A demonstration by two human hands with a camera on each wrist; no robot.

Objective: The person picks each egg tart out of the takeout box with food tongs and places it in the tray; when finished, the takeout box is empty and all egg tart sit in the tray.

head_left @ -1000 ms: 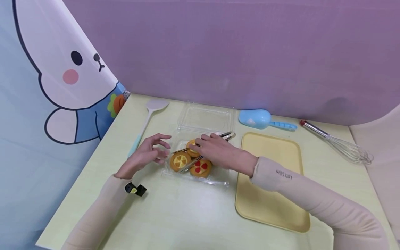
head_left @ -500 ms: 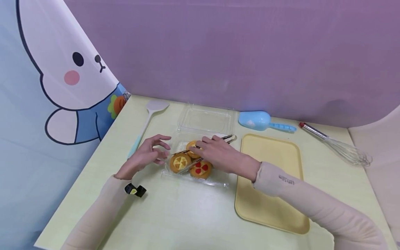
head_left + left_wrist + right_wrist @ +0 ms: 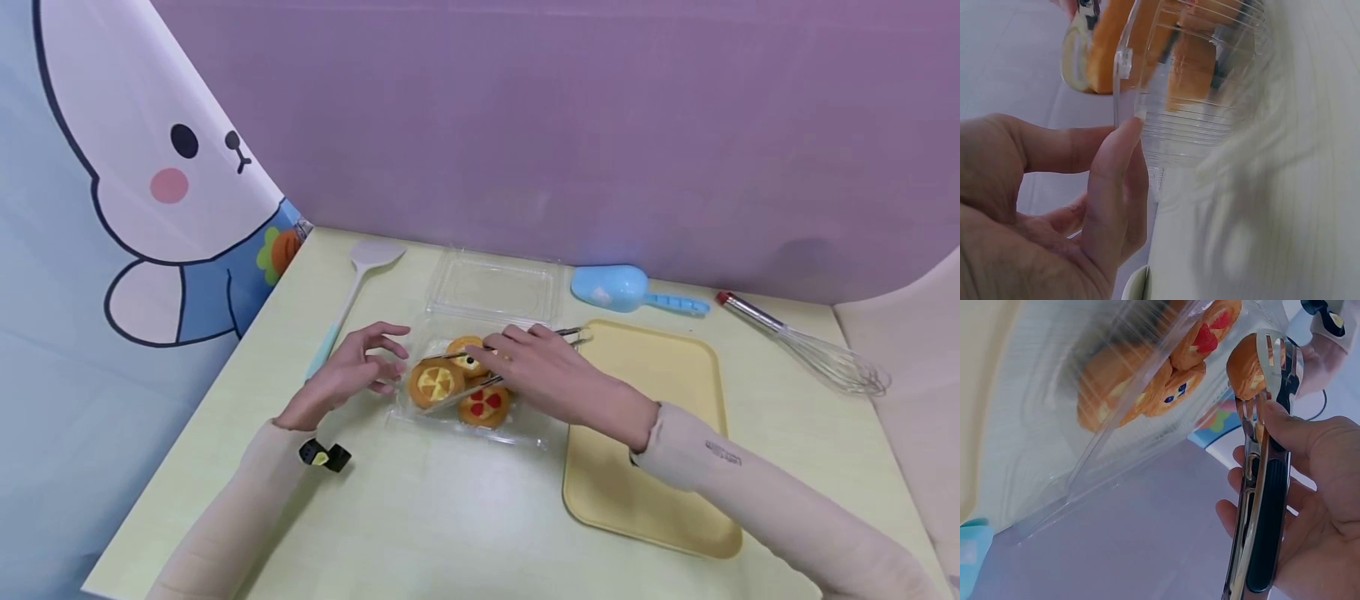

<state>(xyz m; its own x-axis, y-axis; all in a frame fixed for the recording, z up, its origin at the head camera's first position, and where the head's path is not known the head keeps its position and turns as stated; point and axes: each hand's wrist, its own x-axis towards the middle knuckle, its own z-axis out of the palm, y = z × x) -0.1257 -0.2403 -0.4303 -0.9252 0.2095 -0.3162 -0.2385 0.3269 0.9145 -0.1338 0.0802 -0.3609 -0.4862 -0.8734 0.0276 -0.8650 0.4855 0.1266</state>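
My right hand [image 3: 551, 379] grips metal food tongs [image 3: 1267, 525] with black handle grips and slotted, fork-like ends. Between those ends is a round golden tart [image 3: 436, 383] with yellow triangle pieces, tilted and raised by the rim of a clear plastic clamshell box [image 3: 525, 433]. My left hand [image 3: 360, 362] pinches the box's left rim between thumb and fingers, plainest in the left wrist view [image 3: 1116, 181]. A tart with red pieces [image 3: 484, 405] and one with dark dots [image 3: 467, 354] lie inside. My right fingers partly cover the dotted tart and the tongs.
The box's hinged lid [image 3: 495, 283] lies open behind. To the right is a yellow tray [image 3: 645, 492], beneath my right forearm. A blue scoop [image 3: 611, 287] and a whisk [image 3: 806, 346] lie along the back; a spatula [image 3: 356, 283] lies left, close to my left hand.
My right hand has shifted right with the tongs, whose handle end now reaches over the tray's corner. The yellow-triangle tart has risen slightly between the tongs' ends. My left hand stays put.
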